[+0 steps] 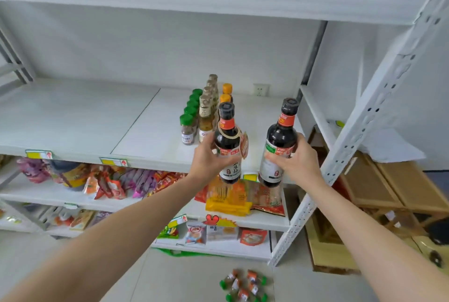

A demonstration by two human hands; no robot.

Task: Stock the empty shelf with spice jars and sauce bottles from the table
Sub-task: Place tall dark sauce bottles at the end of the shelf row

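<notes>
Head view shows both hands raised in front of the white shelf (80, 116), each wrapped around 1 dark sauce bottle. The left hand (209, 158) grips the left bottle (228, 146) at its label, fingers curled behind the glass and mostly hidden, thumb on the near side. A round paper tag hangs from this bottle's neck. The right hand (297, 159) grips the right bottle (279, 143) the same way, fingers (273, 158) closed across the white-and-green label. Both bottles are upright, black-capped, with an orange band on the neck, and filled with dark liquid nearly to the shoulder. They are held apart from each other, level with the shelf's front edge, their bases below it.

Just behind the left bottle, 3 rows run back along the shelf: green-capped spice jars (187, 129) holding brown powder, pale bottles (206, 116) with tan caps holding yellowish liquid, and orange-capped bottles (227, 90) largely hidden by the held bottle. How many stand in each row is hard to make out.

Below, snack packets (109, 182) crowd the lower shelves, their print blurred. On the floor (182, 282) lie several small green-capped jars (243, 284), cut off by the bottom edge. Wooden crates (388, 187) sit to the right, past the perforated upright (364, 119).
</notes>
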